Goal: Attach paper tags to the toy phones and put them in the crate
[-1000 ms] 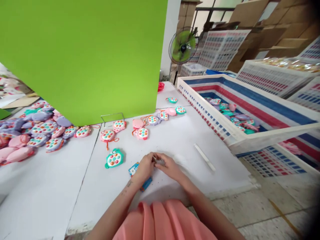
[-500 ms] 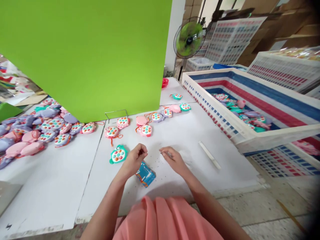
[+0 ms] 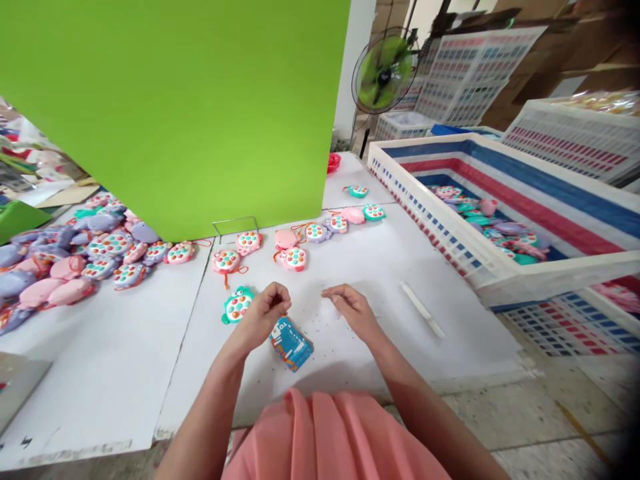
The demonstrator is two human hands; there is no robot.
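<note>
My left hand [image 3: 264, 312] is curled closed just above a blue printed packet [image 3: 291, 344] lying on the white table [image 3: 380, 267]. What its fingers hold is too small to make out. A teal turtle-shaped toy [image 3: 237, 305] lies right beside it on the left. My right hand [image 3: 350, 308] hovers a short way to the right, its fingers pinched together over the table; what is in them, if anything, I cannot see.
Pink and lilac toys [image 3: 295, 257] lie in a row behind my hands, with a large heap [image 3: 75, 257] at the left. A green board [image 3: 190, 113] stands behind. A white stick [image 3: 423, 309] lies at the right, near a striped crate [image 3: 480, 267] holding more toys. A fan [image 3: 384, 73] stands behind.
My hands were joined over the blue packet a second ago; they have drawn apart, the left going left and the right going right. The packet now shows fully between them.
</note>
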